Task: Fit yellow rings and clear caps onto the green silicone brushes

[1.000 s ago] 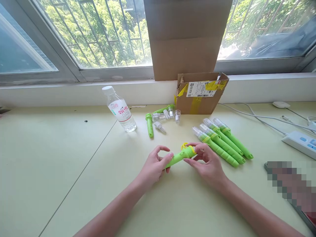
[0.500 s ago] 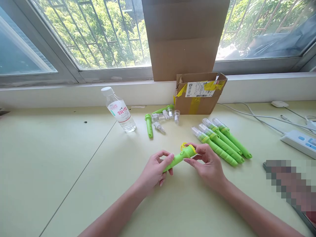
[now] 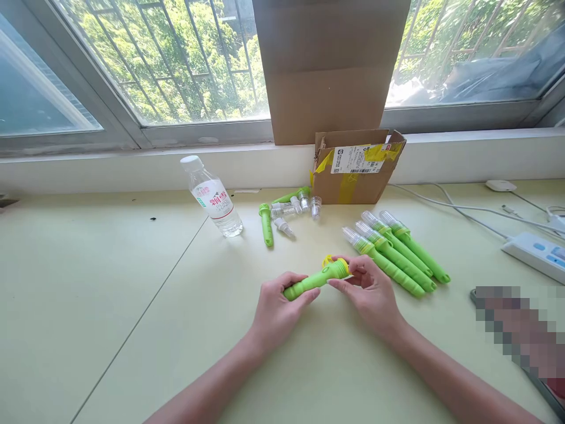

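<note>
Low over the table, a green ribbed tube (image 3: 314, 281) lies slanted between my two hands. My left hand (image 3: 282, 303) grips its lower left end, thumb along the near side and fingers behind. At the threaded upper right end, my right hand (image 3: 368, 292) pinches a yellow ring (image 3: 327, 261) fitted around the tube, with a small loop sticking out at the top. Some fingertips of my right hand are hidden behind the tube end. To the right, several green tubes with clear caps (image 3: 395, 253) lie side by side.
A water bottle (image 3: 216, 197) stands at the back left. Near an open cardboard box (image 3: 353, 185) lie a loose green tube (image 3: 266, 225) and clear and white small parts (image 3: 283, 227). Cables, a power strip (image 3: 536, 253) and a pixelated flat object (image 3: 516, 335) are at the right.
My left hand has shifted its hold on the tube, its thumb now lower along the near side. The tube has tilted flatter. My right hand has barely moved.
</note>
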Demonstrator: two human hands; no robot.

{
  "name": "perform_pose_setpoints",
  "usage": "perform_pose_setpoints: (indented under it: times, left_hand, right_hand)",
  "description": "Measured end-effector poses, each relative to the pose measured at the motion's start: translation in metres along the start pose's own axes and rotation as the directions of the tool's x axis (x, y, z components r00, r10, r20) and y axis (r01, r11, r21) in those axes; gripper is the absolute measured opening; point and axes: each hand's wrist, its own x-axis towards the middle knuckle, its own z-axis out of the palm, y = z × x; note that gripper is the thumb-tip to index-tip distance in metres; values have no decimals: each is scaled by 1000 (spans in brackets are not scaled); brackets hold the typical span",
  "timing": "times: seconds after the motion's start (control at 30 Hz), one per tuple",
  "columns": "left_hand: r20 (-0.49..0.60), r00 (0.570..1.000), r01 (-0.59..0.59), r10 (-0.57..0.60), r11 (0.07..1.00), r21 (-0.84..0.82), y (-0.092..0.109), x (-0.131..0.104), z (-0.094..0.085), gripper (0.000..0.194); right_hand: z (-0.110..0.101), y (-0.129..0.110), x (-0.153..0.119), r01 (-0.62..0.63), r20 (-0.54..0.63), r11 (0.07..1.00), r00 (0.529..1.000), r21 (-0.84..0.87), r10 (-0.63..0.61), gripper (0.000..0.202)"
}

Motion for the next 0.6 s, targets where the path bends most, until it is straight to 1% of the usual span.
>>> perform_pose_setpoints:
  times: [0.07, 0.13, 0.2, 0.33, 0.6]
  left_hand:
    - [31, 996, 80, -79, 996, -45, 2, 0, 0, 28]
    - [61, 984, 172, -167, 982, -83, 4, 0, -1, 32]
    - [77, 971, 233, -225, 966, -108, 6, 1, -2, 33]
    - [115, 957, 280, -265, 950, -138, 8, 2, -5, 34]
    - [210, 929, 346, -303, 914, -211, 6, 6, -9, 39]
  right_hand:
    - [0, 1, 1, -6, 20, 1000, 1000, 0, 6, 33]
    - [0, 1, 1, -8, 48, 1000, 999, 7, 7, 34]
    - [0, 1, 2, -13, 70, 1000, 997, 19, 11, 34]
    - [1, 0, 2, -18, 61, 1000, 998, 25, 16, 31]
    - [2, 0, -1, -1, 11, 1000, 1000, 16, 1, 29]
